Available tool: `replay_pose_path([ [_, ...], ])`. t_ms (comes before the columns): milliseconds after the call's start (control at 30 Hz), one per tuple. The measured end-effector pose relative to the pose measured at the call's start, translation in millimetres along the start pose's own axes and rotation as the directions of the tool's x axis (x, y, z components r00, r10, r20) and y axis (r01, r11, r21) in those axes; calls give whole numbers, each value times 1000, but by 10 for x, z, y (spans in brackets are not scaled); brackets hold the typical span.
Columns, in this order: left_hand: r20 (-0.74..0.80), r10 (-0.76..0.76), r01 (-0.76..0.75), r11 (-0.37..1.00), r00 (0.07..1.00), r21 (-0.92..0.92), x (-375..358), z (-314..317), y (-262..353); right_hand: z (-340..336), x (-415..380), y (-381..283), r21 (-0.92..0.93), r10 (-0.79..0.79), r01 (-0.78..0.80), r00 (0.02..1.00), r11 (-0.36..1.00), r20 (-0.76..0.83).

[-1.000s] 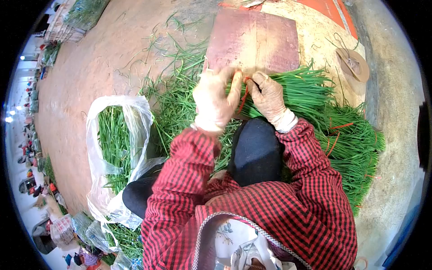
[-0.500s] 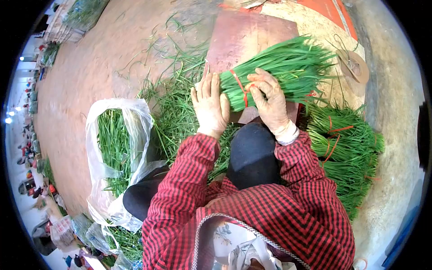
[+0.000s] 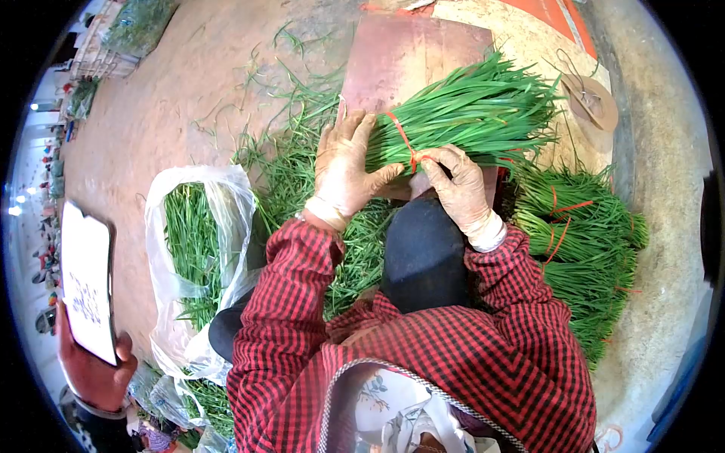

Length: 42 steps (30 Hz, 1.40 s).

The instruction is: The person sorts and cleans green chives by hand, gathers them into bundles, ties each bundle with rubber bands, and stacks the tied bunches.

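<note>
A bundle of garlic chives (image 3: 476, 106) lies across a reddish-brown board (image 3: 415, 45), leaf tips to the right. A red tie (image 3: 400, 132) goes round it near the stem end. My left hand (image 3: 343, 162), in a pale thin glove, cups the stem end, fingers above and thumb below. My right hand (image 3: 457, 189), gloved likewise, pinches the tie at the bundle's near side, thumb and forefinger together. Whether the tie is knotted there is hidden by the fingertips. My dark-clad knee (image 3: 423, 257) is just below the bundle.
Tied chive bundles (image 3: 581, 264) are stacked at my right. Loose chives (image 3: 291, 177) litter the floor to the left, beside a white plastic bag (image 3: 155, 249) of chives. A cardboard ring (image 3: 604, 106) lies at the upper right. Another person's hand (image 3: 98, 377) holds a phone (image 3: 87, 283) at far left.
My left hand has turned, its thumb now lower and apart from the fingers. My right fingers have closed together at the tie. Another person's hand with a phone has come in at left.
</note>
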<state>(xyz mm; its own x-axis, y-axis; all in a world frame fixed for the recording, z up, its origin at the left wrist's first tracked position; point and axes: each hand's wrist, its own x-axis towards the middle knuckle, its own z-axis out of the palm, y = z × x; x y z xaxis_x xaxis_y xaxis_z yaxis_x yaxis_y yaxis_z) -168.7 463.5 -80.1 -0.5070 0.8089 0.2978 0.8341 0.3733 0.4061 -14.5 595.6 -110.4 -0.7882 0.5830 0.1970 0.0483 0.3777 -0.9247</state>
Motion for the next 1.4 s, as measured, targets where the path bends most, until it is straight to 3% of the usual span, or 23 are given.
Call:
replay_pose_path([
  [67,19,12,-12,1000,1000,2,51,18,-47,-1,-19,46,64,25,-26,1000,998,13],
  [133,9,8,-5,959,1000,-284,142,-47,-70,-7,-12,95,129,46,-49,999,990,24],
  [267,9,40,-38,988,999,-152,197,-58,-83,-61,18,106,97,87,-97,991,991,98],
  [333,80,-98,118,944,992,-310,119,39,-142,-68,24,89,56,111,-118,987,991,114],
  [467,50,-272,270,883,961,-384,-67,245,-258,-28,25,180,105,49,-59,994,993,95],
  [500,93,-276,290,936,957,-199,-110,303,-333,-24,9,204,106,47,-57,994,993,98],
  [567,164,-307,275,943,938,189,-179,375,-516,-15,-3,197,339,284,-310,951,888,125],
  [600,138,-315,285,937,939,201,-195,342,-559,-26,-8,117,223,174,-181,983,958,51],
  [667,72,-337,325,936,939,132,-270,261,-635,-61,3,90,144,143,-146,989,979,32],
  [767,-64,-411,392,898,909,-197,-351,30,-600,-88,26,128,122,178,-183,983,975,55],
  [933,-32,-609,417,579,793,-701,-565,-186,-590,-86,123,161,107,198,-204,978,973,68],
  [1033,21,-664,361,379,747,-852,-654,-227,-621,-55,192,180,114,202,-210,977,971,71],
  [1400,97,-751,83,-56,654,-995,-953,-305,-832,-95,147,166,94,222,-230,971,969,84],
])
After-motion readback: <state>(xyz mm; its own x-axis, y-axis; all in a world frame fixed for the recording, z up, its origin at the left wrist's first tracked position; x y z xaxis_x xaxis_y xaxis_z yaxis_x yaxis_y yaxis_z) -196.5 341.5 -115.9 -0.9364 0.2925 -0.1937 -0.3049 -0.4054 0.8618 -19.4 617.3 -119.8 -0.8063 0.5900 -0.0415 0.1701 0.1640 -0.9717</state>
